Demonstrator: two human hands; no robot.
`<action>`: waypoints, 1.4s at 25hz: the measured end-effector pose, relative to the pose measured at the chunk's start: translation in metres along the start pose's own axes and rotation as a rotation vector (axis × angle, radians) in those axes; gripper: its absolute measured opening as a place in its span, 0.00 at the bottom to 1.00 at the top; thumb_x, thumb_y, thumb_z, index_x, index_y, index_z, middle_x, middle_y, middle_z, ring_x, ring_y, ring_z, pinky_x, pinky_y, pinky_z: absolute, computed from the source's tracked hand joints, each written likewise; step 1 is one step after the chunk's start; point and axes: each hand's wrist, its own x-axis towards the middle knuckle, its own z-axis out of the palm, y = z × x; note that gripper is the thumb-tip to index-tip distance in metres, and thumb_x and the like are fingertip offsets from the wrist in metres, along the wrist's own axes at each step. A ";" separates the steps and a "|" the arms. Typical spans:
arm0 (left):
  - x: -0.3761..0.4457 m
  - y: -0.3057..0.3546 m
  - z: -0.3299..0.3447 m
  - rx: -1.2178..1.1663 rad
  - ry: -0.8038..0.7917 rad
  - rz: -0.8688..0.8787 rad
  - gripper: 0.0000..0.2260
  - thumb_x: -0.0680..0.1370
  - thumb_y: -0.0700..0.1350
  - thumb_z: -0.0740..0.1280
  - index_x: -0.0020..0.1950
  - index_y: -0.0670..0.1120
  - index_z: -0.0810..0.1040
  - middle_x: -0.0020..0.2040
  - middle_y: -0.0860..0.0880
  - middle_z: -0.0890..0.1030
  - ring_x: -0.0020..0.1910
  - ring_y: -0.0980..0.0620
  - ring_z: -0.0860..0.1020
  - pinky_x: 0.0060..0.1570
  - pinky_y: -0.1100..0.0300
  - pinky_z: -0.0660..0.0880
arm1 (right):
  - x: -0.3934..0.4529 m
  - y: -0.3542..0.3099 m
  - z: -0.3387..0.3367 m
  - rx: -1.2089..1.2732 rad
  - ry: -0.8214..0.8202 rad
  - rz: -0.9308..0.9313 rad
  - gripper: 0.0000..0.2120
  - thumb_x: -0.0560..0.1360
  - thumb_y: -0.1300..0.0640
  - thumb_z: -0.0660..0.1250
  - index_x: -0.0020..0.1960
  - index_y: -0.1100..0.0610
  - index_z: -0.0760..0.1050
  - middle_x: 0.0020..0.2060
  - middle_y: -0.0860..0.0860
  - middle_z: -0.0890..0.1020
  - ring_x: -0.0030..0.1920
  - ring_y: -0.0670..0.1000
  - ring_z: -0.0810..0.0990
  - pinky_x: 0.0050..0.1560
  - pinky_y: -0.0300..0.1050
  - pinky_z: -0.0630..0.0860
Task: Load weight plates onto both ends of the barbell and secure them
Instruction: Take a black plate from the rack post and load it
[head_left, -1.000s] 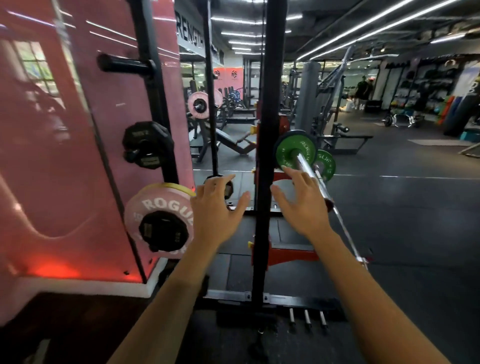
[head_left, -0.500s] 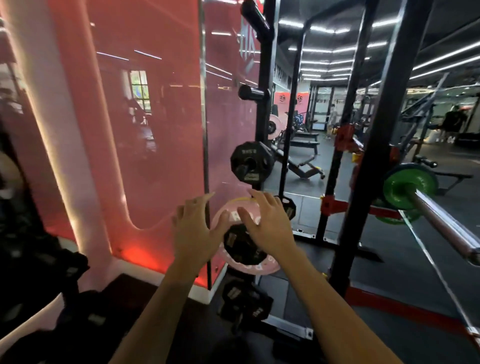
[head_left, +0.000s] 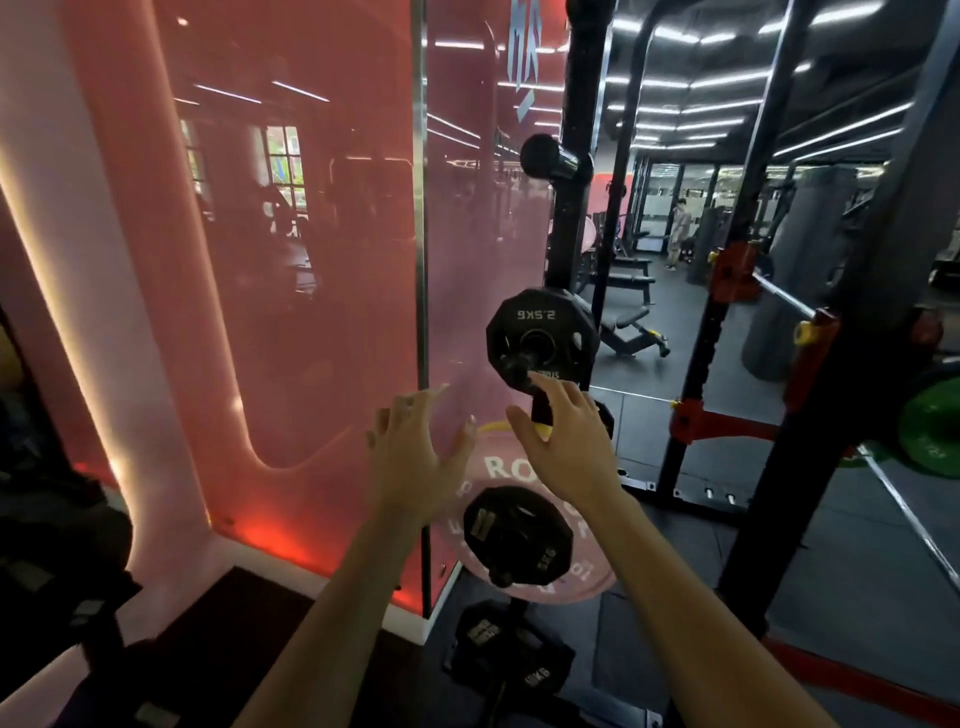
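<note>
Gym rack (head_left: 582, 218): both hands (head_left: 410, 457) spread before pink plate (head_left: 597, 582).

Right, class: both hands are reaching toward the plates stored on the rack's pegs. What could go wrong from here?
1. The pink plate sits behind a black 5 kg plate on the same peg; pulling the outer one carelessly could drag both off.
2. Neither the left hand nor the right hand has a grip yet, so a rushed, one-handed grab could drop a plate on the feet.
3. More plates lie low near the floor, a likely trip hazard.
</note>
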 end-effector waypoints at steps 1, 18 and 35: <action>0.018 -0.003 0.012 -0.014 0.004 -0.003 0.23 0.77 0.59 0.64 0.69 0.52 0.74 0.64 0.49 0.76 0.64 0.45 0.71 0.61 0.53 0.63 | 0.018 0.011 0.007 -0.002 0.009 0.001 0.25 0.78 0.41 0.63 0.71 0.51 0.69 0.65 0.50 0.75 0.64 0.54 0.72 0.55 0.43 0.67; 0.201 -0.086 0.194 -0.087 -0.208 0.054 0.25 0.79 0.57 0.63 0.74 0.50 0.68 0.65 0.47 0.77 0.63 0.41 0.72 0.59 0.43 0.66 | 0.152 0.131 0.073 -0.333 0.241 0.344 0.22 0.79 0.50 0.64 0.72 0.54 0.67 0.58 0.59 0.76 0.59 0.61 0.74 0.52 0.54 0.75; 0.196 -0.092 0.186 -0.358 -0.222 0.036 0.19 0.75 0.52 0.69 0.66 0.54 0.73 0.51 0.53 0.82 0.56 0.45 0.77 0.63 0.38 0.65 | 0.122 0.106 0.073 -0.443 0.274 0.379 0.19 0.76 0.54 0.67 0.65 0.54 0.68 0.46 0.57 0.82 0.45 0.62 0.80 0.37 0.48 0.70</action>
